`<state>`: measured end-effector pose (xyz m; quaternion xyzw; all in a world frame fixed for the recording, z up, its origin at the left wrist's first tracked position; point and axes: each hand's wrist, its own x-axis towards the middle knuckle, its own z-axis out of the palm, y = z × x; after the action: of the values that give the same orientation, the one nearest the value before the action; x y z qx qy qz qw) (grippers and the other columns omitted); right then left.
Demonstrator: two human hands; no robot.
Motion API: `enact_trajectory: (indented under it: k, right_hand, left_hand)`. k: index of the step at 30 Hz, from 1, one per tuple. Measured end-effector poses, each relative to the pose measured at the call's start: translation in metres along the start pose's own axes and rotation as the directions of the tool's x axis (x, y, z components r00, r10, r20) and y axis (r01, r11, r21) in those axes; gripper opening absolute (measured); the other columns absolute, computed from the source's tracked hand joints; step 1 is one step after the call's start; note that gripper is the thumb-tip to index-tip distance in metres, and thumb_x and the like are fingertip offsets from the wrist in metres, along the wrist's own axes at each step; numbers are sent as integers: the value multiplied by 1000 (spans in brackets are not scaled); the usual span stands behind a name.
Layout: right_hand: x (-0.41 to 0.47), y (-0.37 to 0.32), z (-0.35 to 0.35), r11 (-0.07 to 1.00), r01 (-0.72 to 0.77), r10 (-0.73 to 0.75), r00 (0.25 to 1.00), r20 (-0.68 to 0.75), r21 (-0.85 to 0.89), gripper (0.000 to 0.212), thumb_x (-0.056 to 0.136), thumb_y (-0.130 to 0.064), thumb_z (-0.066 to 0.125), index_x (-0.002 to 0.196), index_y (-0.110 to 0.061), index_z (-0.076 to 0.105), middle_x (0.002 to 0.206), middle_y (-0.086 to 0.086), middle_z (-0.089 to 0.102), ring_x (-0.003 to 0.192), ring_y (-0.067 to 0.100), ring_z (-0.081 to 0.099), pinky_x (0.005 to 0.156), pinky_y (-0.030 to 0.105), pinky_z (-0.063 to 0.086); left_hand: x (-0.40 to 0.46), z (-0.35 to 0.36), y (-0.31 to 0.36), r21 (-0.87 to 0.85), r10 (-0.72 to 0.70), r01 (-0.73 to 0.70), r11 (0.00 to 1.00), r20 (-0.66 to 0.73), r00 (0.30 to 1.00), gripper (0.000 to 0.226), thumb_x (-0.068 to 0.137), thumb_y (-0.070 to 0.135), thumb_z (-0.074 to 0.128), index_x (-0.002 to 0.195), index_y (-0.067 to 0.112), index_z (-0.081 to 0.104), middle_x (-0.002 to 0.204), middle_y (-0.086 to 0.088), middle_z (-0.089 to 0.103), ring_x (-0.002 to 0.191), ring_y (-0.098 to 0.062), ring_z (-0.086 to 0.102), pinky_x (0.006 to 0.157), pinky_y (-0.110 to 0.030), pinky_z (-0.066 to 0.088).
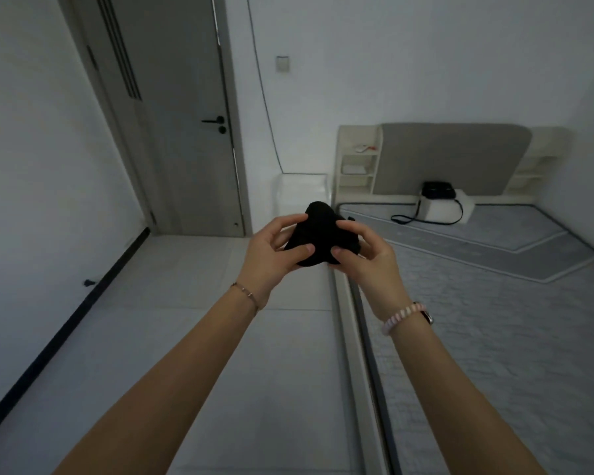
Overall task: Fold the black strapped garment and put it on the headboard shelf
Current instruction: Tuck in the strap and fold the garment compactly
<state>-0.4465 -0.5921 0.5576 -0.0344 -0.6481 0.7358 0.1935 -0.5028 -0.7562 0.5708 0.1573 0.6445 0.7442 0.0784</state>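
Both of my hands hold a small, bunched-up black garment [319, 231] in the air in front of me, above the left edge of the bed. My left hand [275, 255] grips its left side with thumb on top. My right hand [364, 255] grips its right side the same way. No straps show; the cloth looks folded into a compact bundle. The cream headboard shelf unit [357, 159] stands beyond, at the left end of the grey padded headboard [453, 156], with several open compartments.
A grey mattress [494, 320] fills the right side. On it near the headboard sits a white box [439, 209] with a black device and black cord. A grey door [172, 114] stands at left, pale tiled floor [220, 320] below.
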Motion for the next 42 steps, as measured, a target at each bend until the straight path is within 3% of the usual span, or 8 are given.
enact_trajectory:
  k: [7, 13, 20, 29, 37, 42]
  right_hand:
    - [162, 33, -40, 1000, 6, -5, 995, -101, 3, 37, 87, 8, 64, 117, -13, 66, 126, 17, 64, 111, 32, 68, 86, 44, 62]
    - [301, 49, -60, 999, -23, 20, 990, -137, -23, 37, 88, 8, 64, 120, -10, 65, 125, 16, 64, 107, 28, 69, 77, 31, 63]
    - [456, 94, -81, 1000, 20, -21, 983, -183, -7, 36, 87, 12, 62, 118, -6, 65, 123, 8, 63, 110, 22, 67, 77, 28, 62]
    - [660, 145, -113, 1000, 18, -23, 960, -277, -20, 35, 86, 12, 64, 111, -13, 68, 123, 12, 64, 112, 27, 67, 78, 33, 63]
    - [813, 194, -158, 1000, 0, 3, 948, -319, 11, 35, 86, 12, 64, 110, -13, 69, 120, 8, 66, 103, 18, 71, 79, 34, 62]
    - [907, 238, -194, 998, -16, 32, 946, -321, 52, 37, 85, 13, 65, 105, -17, 71, 124, 11, 65, 107, 22, 69, 78, 36, 62]
  left_hand:
    - [180, 35, -36, -13, 4, -3, 1000, 84, 996, 50, 84, -10, 71, 128, 12, 64, 124, -10, 72, 114, -21, 70, 90, -43, 61]
    - [324, 54, -55, -24, -19, 21, 999, 101, 995, 50, 83, -9, 73, 127, 14, 65, 120, -8, 74, 112, -19, 71, 90, -44, 61]
    - [490, 70, -93, -35, -13, 18, 999, 131, 991, 49, 82, -10, 72, 125, 12, 66, 122, -11, 73, 113, -20, 71, 92, -46, 60]
    - [711, 93, -141, -60, -23, 37, 998, 217, 976, 48, 82, -11, 72, 122, 16, 67, 127, -14, 71, 117, -24, 69, 96, -51, 58]
    - [874, 128, -189, -52, -64, 80, 995, 267, 962, 49, 83, -11, 71, 126, 13, 66, 129, -12, 70, 118, -24, 68, 92, -41, 60]
    - [969, 153, -231, -34, -103, 115, 993, 256, 961, 49, 83, -11, 71, 125, 13, 66, 128, -10, 71, 117, -23, 69, 87, -37, 62]
